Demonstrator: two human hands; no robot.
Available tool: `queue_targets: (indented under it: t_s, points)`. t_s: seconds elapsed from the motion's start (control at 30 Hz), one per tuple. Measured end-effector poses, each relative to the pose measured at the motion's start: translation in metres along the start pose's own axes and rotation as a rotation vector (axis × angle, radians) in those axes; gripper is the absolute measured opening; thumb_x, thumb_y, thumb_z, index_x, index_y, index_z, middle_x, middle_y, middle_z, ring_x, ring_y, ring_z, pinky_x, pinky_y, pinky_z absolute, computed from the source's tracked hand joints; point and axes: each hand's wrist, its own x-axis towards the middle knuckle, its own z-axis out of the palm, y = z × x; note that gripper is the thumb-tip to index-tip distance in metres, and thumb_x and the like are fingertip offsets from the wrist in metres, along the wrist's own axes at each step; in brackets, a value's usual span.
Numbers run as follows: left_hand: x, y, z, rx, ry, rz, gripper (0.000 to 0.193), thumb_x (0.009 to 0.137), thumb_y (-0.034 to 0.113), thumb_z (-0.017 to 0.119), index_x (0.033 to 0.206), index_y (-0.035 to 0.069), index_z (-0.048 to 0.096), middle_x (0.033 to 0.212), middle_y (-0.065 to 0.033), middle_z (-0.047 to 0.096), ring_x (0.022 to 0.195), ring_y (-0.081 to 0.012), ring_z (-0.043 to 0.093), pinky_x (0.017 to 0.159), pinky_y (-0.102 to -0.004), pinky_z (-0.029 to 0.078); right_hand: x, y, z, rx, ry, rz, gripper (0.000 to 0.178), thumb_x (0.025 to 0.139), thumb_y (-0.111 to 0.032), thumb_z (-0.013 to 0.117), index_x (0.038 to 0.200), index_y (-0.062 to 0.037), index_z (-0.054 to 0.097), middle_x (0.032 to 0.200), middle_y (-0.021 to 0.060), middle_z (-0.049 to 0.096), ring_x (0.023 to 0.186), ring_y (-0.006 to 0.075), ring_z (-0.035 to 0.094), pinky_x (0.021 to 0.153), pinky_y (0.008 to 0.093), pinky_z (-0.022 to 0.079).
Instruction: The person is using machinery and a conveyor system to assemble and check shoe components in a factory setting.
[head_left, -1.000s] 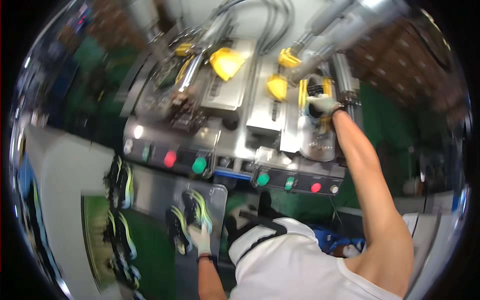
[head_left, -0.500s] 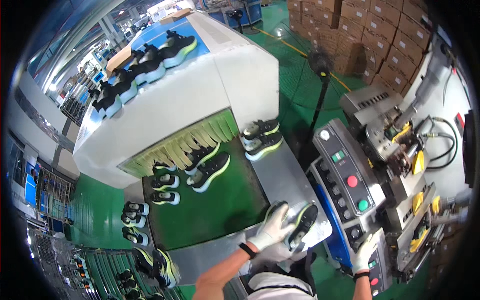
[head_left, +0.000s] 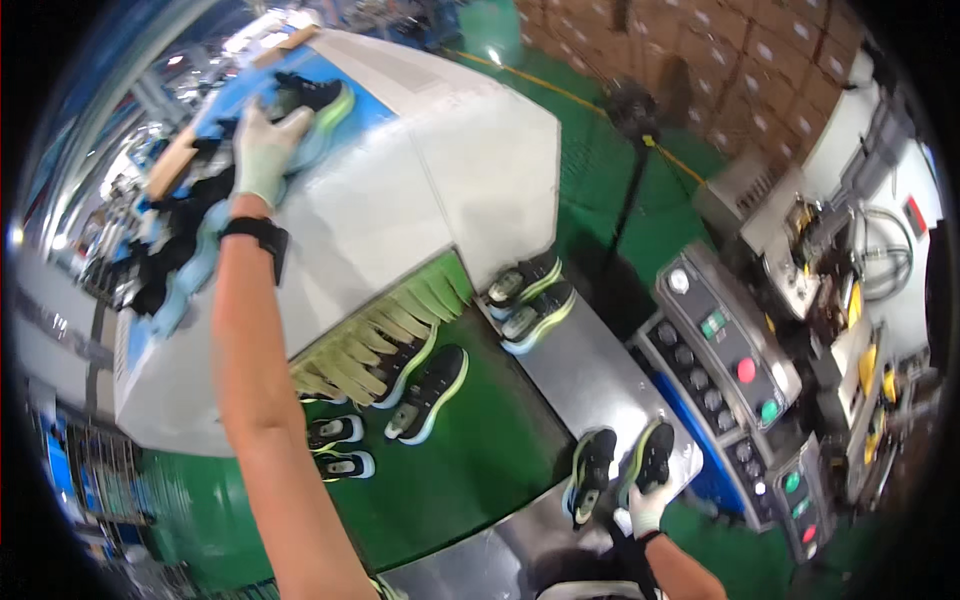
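Observation:
My gloved left hand (head_left: pixel 263 158) reaches up to a row of sneakers on top of the white machine (head_left: pixel 420 170). Its thumb and fingers are apart beside a black sneaker with a pale blue and lime sole (head_left: pixel 325 105); motion blur hides whether they touch it. Low on the right, my gloved right hand (head_left: pixel 650 508) grips the heel of a black sneaker (head_left: pixel 653 455) on the metal ledge. Another black sneaker (head_left: pixel 592 472) lies just left of it.
Several sneakers (head_left: pixel 430 395) lie on the green conveyor (head_left: pixel 450 480) by the strip curtain (head_left: pixel 375 345). A pair (head_left: pixel 535 310) rests on the metal ledge (head_left: pixel 565 375). Right of it stand a button panel (head_left: pixel 725 340) and press machinery. A fan (head_left: pixel 632 110) and stacked cartons (head_left: pixel 690 60) are behind.
My left hand has left the ledge sneaker and gone up to the row on the machine. My right hand has moved from the control panel to a ledge sneaker's heel. The view has tilted.

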Motion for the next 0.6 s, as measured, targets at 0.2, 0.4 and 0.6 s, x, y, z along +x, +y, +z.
queue_targets:
  t_s: [0.2, 0.4, 0.6]
  points:
    - [0.003, -0.017, 0.05, -0.11, 0.108, 0.066, 0.073, 0.08, 0.042, 0.094, 0.128, -0.007, 0.069, 0.117, -0.0175, 0.078, 0.105, -0.0283, 0.074, 0.1, -0.0364, 0.054, 0.003, 0.009, -0.003, -0.15, 0.021, 0.28, 0.071, 0.081, -0.009, 0.087, 0.14, 0.0022, 0.048, 0.115, 0.0213, 0.075, 0.105, 0.0354, 0.076, 0.096, 0.0429, 0.058]
    - [0.012, -0.036, 0.049, 0.307, 0.127, 0.0, 0.11, 0.078, 0.058, 0.09, 0.144, -0.023, 0.053, 0.146, -0.0364, 0.062, 0.141, -0.0422, 0.059, 0.122, -0.0396, 0.041, 0.007, -0.011, -0.002, -0.163, -0.013, 0.363, 0.074, 0.082, -0.017, 0.088, 0.142, 0.0073, 0.051, 0.121, 0.0267, 0.073, 0.107, 0.0392, 0.074, 0.1, 0.0434, 0.056]
    - [-0.133, 0.081, 0.117, 0.08, 0.358, 0.637, 0.063, 0.096, 0.028, 0.081, 0.147, -0.003, 0.06, 0.147, -0.0241, 0.064, 0.137, -0.0409, 0.06, 0.119, -0.0477, 0.043, 0.004, 0.015, -0.018, -0.094, 0.116, 0.255, 0.06, 0.085, -0.02, 0.088, 0.13, 0.005, 0.056, 0.108, 0.0225, 0.077, 0.096, 0.0347, 0.076, 0.088, 0.0436, 0.059]
